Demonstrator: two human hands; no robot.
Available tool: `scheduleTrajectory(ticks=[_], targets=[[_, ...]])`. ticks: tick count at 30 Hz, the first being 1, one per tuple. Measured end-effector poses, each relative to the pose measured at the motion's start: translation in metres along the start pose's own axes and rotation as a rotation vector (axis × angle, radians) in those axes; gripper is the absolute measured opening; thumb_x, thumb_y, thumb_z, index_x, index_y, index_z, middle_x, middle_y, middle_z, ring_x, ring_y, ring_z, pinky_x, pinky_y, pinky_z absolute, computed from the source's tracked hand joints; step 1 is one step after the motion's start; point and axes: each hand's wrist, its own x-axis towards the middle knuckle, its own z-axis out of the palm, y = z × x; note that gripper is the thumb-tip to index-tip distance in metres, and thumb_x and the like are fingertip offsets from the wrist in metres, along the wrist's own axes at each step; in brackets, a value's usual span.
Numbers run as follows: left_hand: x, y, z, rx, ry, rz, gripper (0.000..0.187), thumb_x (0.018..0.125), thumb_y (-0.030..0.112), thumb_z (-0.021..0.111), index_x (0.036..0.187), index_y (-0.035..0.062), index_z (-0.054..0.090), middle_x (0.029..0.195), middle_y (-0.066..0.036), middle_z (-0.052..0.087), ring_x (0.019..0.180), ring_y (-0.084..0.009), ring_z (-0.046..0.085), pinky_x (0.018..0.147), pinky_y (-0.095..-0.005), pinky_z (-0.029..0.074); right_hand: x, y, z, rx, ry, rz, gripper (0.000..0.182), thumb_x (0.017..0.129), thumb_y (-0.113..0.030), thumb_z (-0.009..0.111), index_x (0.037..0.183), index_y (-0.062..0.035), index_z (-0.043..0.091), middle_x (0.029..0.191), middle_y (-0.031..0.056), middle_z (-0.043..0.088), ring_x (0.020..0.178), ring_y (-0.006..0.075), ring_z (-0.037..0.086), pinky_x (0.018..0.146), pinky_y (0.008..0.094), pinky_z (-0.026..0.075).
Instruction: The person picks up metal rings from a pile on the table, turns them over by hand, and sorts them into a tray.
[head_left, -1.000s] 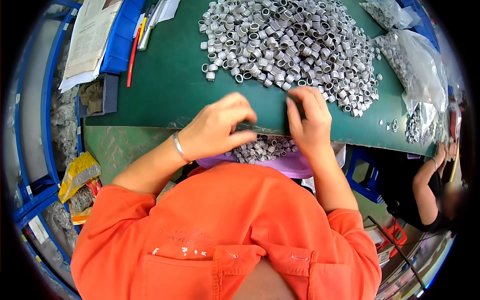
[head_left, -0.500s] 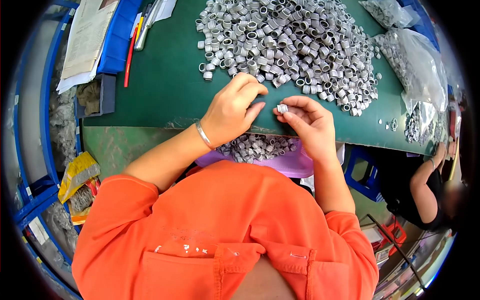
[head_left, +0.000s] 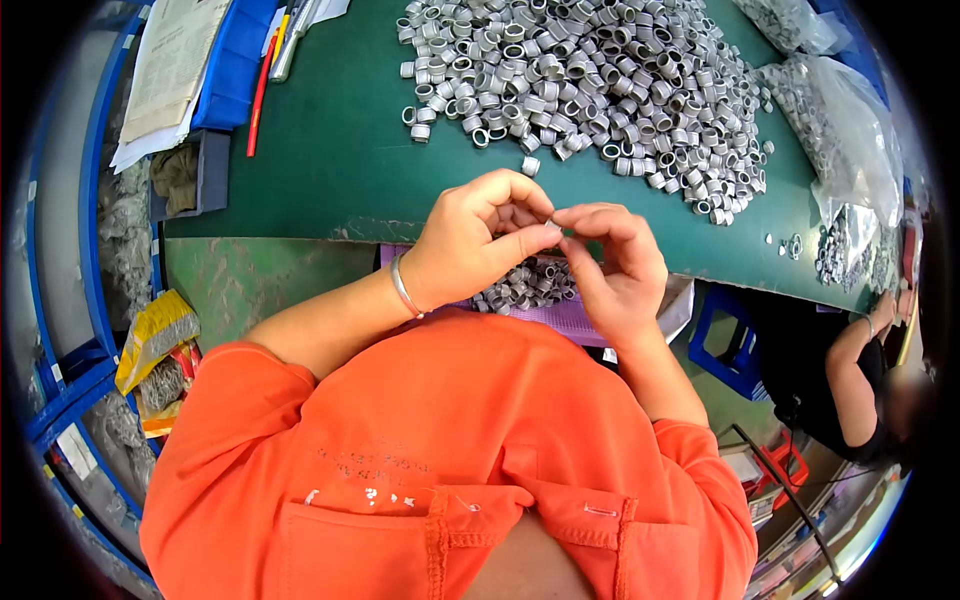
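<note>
My left hand (head_left: 480, 235) and my right hand (head_left: 622, 262) meet at the fingertips over the front edge of the green table (head_left: 330, 170). Between them is a small metal ring (head_left: 553, 225), mostly covered by the fingers. Both hands are pinched closed on it. Beyond the hands lies a large heap of grey metal rings (head_left: 600, 85), with one loose ring (head_left: 530, 166) just in front of it. Under the table edge, a purple basket (head_left: 575, 322) holds more grey rings (head_left: 528, 286), partly hidden by my hands.
Clear bags of rings (head_left: 835, 130) lie at the right. A blue tray (head_left: 232, 75), papers (head_left: 175, 75) and a red pen (head_left: 258, 110) are at the left. A co-worker's arm (head_left: 852, 385) shows at the right, near a blue stool (head_left: 728, 340).
My left hand has moved right and my right hand slightly down, so their fingertips now meet around the ring. A loose ring now lies in front of the heap.
</note>
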Motion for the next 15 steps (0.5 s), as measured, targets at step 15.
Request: scheduleTrajectory(ticks=[15], targets=[[-0.011,-0.002,-0.01,0.017,0.081,0.283,0.048,0.075,-0.011,0.063,0.116,0.0016,0.041,0.095,-0.01,0.053,0.088,-0.015,0.056,0.075,-0.0272,0.049,0.03,0.022,0.012,-0.522,-0.119,-0.145,0.025,0.069,0.003,0.065,0.093,-0.0038,0.059,0.09,0.0115,0.057,0.079,0.0288,0.057,0.069,0.0338,0.047]])
